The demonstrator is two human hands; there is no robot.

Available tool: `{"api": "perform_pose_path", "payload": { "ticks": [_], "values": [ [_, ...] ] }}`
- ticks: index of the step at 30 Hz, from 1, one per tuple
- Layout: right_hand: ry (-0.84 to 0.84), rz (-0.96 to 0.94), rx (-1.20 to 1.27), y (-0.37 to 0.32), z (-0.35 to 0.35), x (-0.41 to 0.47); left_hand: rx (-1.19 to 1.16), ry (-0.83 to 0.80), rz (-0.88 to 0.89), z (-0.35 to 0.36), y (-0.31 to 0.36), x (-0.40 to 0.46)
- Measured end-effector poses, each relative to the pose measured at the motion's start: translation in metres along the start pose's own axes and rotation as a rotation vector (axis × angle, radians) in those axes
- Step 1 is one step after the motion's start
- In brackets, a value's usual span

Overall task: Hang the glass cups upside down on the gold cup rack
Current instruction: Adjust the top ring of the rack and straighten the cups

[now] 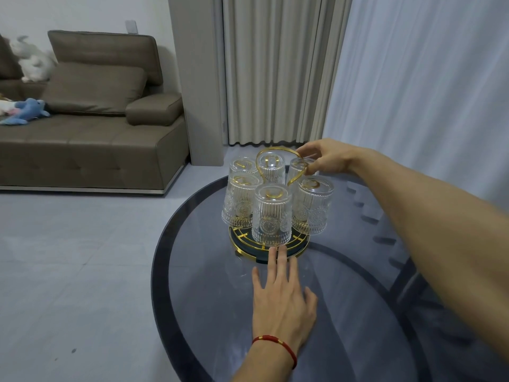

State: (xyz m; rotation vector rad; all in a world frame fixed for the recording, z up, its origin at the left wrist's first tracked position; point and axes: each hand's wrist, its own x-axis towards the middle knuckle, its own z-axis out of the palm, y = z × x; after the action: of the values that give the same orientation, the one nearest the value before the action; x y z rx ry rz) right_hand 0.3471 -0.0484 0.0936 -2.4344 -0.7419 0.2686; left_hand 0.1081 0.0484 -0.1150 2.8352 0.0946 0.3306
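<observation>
Six glass cups [271, 213] counted, all hanging upside down on gold cup rack [268, 248], near middle of round dark glass table [358, 312]. No loose cups showing on tabletop.

Left hand [281, 301] lying flat, palm down, fingers spread and extended, gripping nothing; longest fingertips [273, 253] touching or just short of rack's round base rim — cannot tell which. Red string bracelet [275, 344] showing at wrist.

Right hand [327, 158] reaching across from the right, fingers curled loosely around far-right inverted cup [298, 168], close beside looped gold handle [275, 158] at rack centre. Appearing to pinch cup's upturned base, possibly handle wire as well; contact point partly hidden by glass, so not certain which.

Step in hand, judged: seating or steadying last cup on its peg, left hand bracing rack against sliding. Task looking essentially complete.

Next move calling for: gentle release of right-hand fingers straight upward without dragging cup off peg; checking cup hanging plumb, not leaning on neighbour; then withdrawing left hand from base rim.

Risk noted: cups packed tightly, glass against glass; sideways nudging likely knocking adjacent cup.
</observation>
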Motion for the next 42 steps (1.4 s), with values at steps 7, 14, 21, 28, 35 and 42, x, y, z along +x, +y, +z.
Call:
{"api": "perform_pose_path", "payload": {
  "ticks": [7,14,21,28,35,42],
  "values": [
    [-0.006,0.010,-0.005,0.001,-0.001,0.003,0.003,-0.016,-0.002,0.001,0.000,0.001],
    [0.010,0.010,-0.007,0.004,-0.001,0.005,0.008,-0.026,-0.005,0.004,-0.001,0.003],
    [0.020,0.003,-0.010,0.005,-0.001,0.004,0.012,-0.019,-0.001,0.003,-0.001,0.002],
    [0.000,0.003,-0.026,0.002,-0.009,0.000,0.014,-0.031,0.002,0.002,-0.001,0.003],
    [0.205,-0.148,0.126,-0.037,0.001,0.002,-0.012,-0.001,0.000,0.003,0.000,0.001],
    [-0.057,-0.025,-0.037,-0.077,0.030,0.014,-0.034,0.008,0.004,0.002,-0.001,0.001]
  ]
}}
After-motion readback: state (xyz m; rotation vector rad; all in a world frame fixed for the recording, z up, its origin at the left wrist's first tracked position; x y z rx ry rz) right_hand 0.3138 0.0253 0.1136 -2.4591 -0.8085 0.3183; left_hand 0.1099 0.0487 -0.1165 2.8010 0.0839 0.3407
